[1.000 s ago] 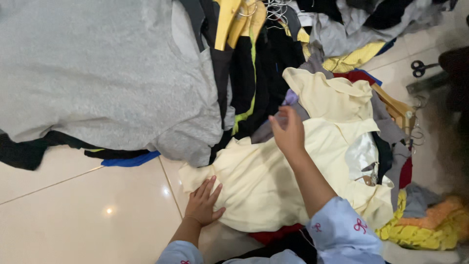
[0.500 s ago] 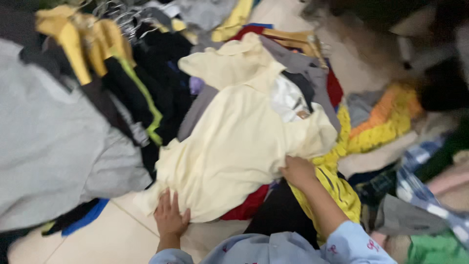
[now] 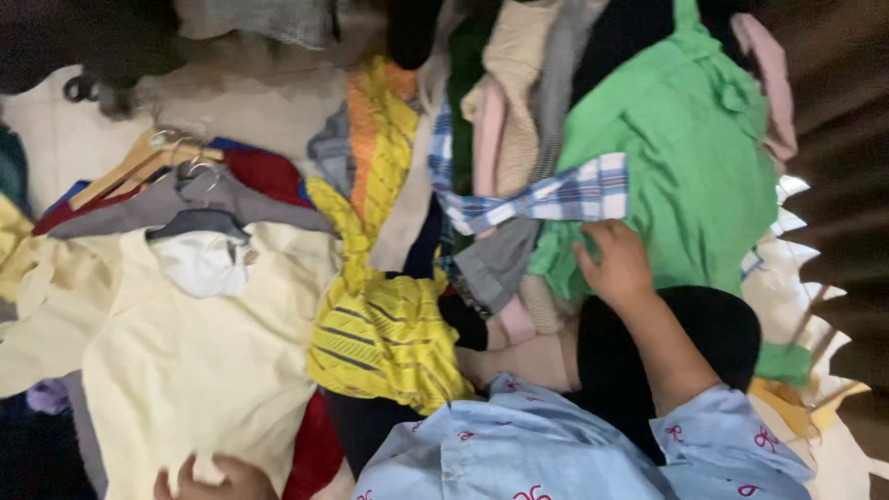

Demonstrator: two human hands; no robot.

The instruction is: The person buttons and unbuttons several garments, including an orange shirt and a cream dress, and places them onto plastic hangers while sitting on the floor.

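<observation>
My right hand [image 3: 616,264] rests on a green garment [image 3: 676,176] at the right, its fingers curled onto the cloth just below a blue and white plaid piece [image 3: 556,196]. At the bottom left edge my left hand [image 3: 218,479] presses flat on the hem of a pale yellow shirt [image 3: 176,361] spread over the pile. A bright yellow striped garment [image 3: 380,333] lies between the two hands. My light blue sleeves fill the bottom middle.
Clothes cover most of the tiled floor. Wooden hangers [image 3: 139,162] with grey and red garments lie at the upper left. Beige and pink knitwear [image 3: 505,111] sits at the top centre. A dark pleated piece [image 3: 843,185] runs down the right edge.
The view has swung to the right. My right hand left the pale yellow shirt and reached over to the green garment. My left hand stays on the yellow shirt's hem.
</observation>
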